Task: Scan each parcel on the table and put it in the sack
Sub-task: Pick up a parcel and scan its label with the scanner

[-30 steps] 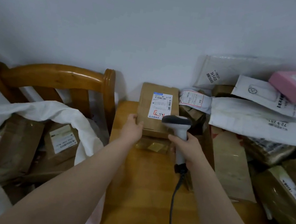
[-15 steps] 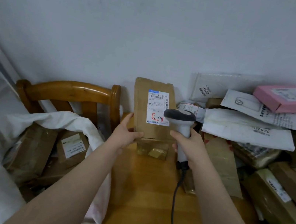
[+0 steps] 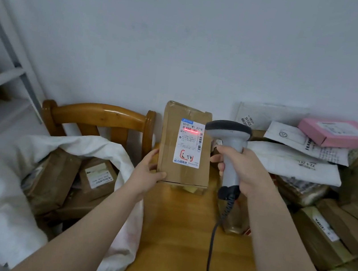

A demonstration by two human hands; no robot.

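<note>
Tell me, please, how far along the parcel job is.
Done: several brown parcels already lie in the white sack. In hand: the left hand holds a brown box upright while the right hand aims the scanner, its red line on the label. Left: sacking this box, then the big pile on the table.

One wide-angle camera, worn on the person's head, looks forward and down, close over the glossy orange-brown wooden table (image 3: 180, 241) and toward the plain pale wall (image 3: 188, 43) behind it. Two bare forearms (image 3: 88, 226) enter from the bottom edge, reaching away from the lens.
</note>
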